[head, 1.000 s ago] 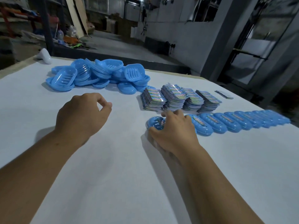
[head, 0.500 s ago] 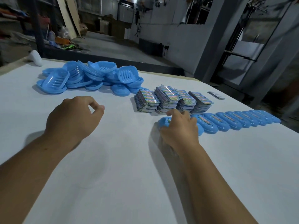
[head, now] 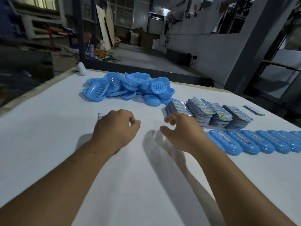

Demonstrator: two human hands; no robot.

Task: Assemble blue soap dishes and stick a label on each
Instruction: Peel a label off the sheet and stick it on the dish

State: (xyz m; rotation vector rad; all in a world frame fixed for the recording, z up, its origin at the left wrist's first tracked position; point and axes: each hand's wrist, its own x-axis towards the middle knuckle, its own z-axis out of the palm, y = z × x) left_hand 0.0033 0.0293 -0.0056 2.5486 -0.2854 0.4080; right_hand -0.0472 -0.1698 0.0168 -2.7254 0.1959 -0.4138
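A pile of loose blue soap dish parts [head: 127, 88] lies at the back of the white table [head: 130, 176]. Stacks of colourful labels [head: 210, 113] stand to its right. In front of them runs a row of assembled blue soap dishes [head: 254, 142], each with a label on top. My left hand [head: 116, 129] hovers mid-table with fingers curled, thumb against forefinger; a corner of a small label sheet [head: 102, 115] sticks out beyond its knuckles. My right hand [head: 182, 134] hangs just left of the row, fingers loosely spread, holding nothing.
A white object [head: 81, 70] sits at the table's far left corner. A thin, flat stack [head: 254, 110] lies right of the label piles. Beyond the far edge the floor drops into a dim workshop.
My right hand has lifted off the leftmost dish of the row and drifted left, its fingers spreading. My left hand stays curled in about the same place. The view has tilted up.
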